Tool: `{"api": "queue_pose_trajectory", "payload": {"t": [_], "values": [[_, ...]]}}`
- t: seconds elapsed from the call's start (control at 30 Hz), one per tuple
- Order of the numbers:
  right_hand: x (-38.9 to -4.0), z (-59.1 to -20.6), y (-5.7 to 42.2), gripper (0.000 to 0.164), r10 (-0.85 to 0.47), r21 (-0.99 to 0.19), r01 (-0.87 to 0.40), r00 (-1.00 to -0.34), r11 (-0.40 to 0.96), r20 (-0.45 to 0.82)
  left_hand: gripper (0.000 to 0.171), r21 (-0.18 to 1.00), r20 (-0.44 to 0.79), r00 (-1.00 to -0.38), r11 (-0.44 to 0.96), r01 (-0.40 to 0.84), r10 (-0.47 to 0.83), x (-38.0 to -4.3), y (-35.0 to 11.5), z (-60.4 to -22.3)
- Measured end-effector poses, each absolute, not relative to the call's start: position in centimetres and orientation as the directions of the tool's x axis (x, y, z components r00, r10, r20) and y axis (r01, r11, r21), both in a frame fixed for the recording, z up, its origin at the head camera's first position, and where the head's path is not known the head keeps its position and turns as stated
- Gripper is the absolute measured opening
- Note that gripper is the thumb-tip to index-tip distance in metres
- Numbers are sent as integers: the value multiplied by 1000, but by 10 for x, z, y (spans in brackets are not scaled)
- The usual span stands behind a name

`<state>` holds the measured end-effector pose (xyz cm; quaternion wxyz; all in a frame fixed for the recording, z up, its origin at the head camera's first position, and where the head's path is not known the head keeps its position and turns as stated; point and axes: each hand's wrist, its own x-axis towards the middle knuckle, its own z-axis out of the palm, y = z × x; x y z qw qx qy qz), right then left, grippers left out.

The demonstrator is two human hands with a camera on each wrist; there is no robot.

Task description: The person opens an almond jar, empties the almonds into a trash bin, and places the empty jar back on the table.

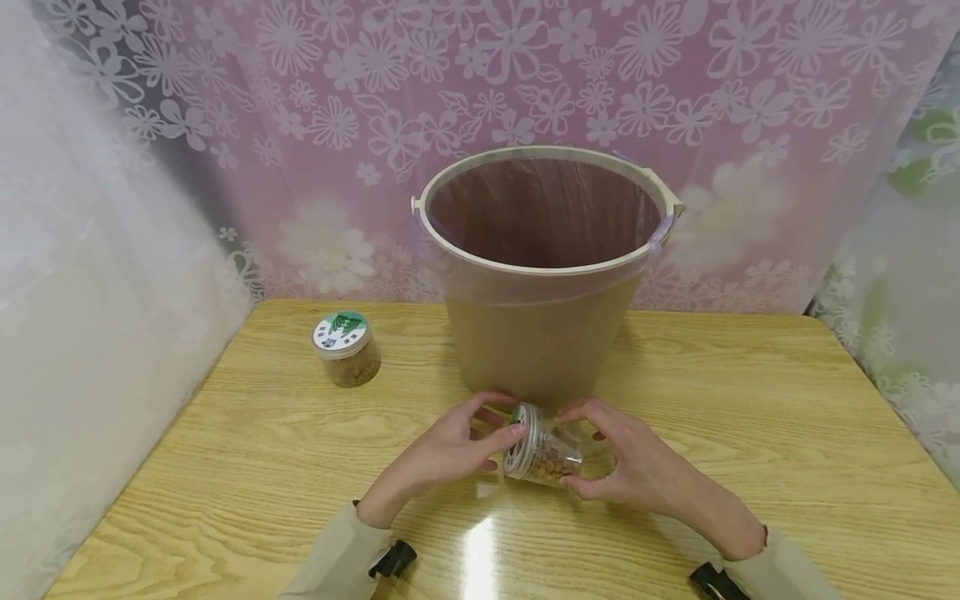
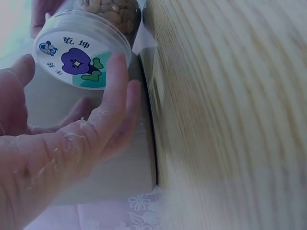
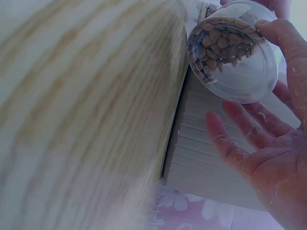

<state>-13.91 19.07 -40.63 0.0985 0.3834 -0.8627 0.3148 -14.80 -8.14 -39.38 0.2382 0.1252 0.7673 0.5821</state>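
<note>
A clear plastic jar of almonds (image 1: 553, 458) lies on its side on the table, its white lid (image 2: 79, 62) toward my left hand. The lid carries a purple flower and green leaves. My left hand (image 1: 450, 446) is at the lid, thumb and fingers spread loosely around it; one finger overlaps the lid's face in the left wrist view. At the jar's base is my right hand (image 1: 633, 458). Its thumb (image 3: 271, 31) touches the base's edge, while the other fingers stretch out, spread apart, along the far side in the right wrist view.
Right behind the jar stands a tall beige bin (image 1: 532, 342) lined with a thin plastic bag. A second lidded jar (image 1: 348, 354) stands upright at the back left of the wooden table (image 1: 247, 475). Pink flowered curtain (image 1: 322, 150) hangs behind the table.
</note>
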Motion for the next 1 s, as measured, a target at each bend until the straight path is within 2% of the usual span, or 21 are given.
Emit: {"api": "queue_pose_trajectory", "payload": {"t": [0.13,0.27,0.53,1.0], "values": [[-139,-406,190,67,-599,-474,-715,-694,514,399,57,941,-140,-876,338,28,462,-148,-85,-393],[-139,-406,190,67,-603,-476,-717,-692,509,397,59,938,-79,-859,329,107,506,-149,-87,-393],[-140,-406,190,67,-600,-486,-714,-694,504,397,71,964,-38,-796,231,129,604,-149,-88,-390],[-139,-405,190,67,-593,-494,-696,-712,521,376,72,970,-38,-776,209,123,630,-149,-89,-392]]}}
